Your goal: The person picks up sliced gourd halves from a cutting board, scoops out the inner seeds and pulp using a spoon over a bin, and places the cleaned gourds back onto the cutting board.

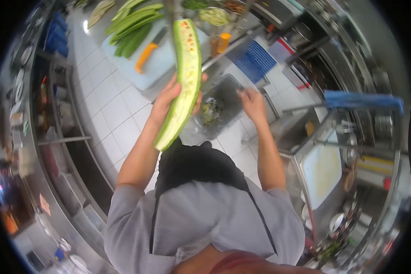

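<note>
My left hand [166, 98] is wrapped round a long halved green gourd [186, 86], perhaps a bitter melon. Its pale cut face is turned up, with reddish seeds near the far end and a hollow lower down. To its right, my right hand [253, 104] is closed, fingertips pinched together; whatever they hold, if anything, is blurred. That hand is apart from the gourd, over the right edge of a grey bin [230, 119] with scraps inside. Beyond my left hand, more long green pieces [134, 29] and an orange-handled knife [146, 57] lie on a white cutting board [162, 61].
Bowls of chopped vegetables [214, 16] stand at the back, near another orange handle [223, 42]. A blue perforated mat [255, 61] lies beyond the bin. Metal shelving [68, 139] runs along the left. A second cutting board [322, 169] rests on the right-hand counter.
</note>
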The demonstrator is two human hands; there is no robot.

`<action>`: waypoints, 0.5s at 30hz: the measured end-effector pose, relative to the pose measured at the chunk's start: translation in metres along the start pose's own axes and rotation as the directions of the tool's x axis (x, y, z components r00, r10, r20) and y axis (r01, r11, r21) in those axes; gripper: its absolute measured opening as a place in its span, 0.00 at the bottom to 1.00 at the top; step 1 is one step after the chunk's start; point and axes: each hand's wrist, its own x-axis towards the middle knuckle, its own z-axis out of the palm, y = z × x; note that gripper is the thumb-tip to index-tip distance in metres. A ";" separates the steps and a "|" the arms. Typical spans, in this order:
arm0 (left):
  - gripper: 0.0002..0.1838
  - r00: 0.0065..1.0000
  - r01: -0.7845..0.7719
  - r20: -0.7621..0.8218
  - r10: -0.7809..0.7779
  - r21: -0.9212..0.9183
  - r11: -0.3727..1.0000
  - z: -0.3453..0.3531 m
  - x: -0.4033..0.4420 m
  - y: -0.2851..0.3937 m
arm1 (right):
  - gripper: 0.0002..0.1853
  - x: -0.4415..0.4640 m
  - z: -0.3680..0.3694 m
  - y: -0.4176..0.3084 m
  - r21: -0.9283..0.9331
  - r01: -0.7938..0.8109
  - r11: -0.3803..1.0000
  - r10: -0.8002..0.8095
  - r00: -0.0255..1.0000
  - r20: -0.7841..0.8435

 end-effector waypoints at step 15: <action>0.30 0.903 0.417 0.039 -0.428 0.157 0.895 0.006 0.101 -0.119 | 0.08 0.067 -0.066 -0.038 -0.639 0.219 0.737 -0.341 0.937 -0.072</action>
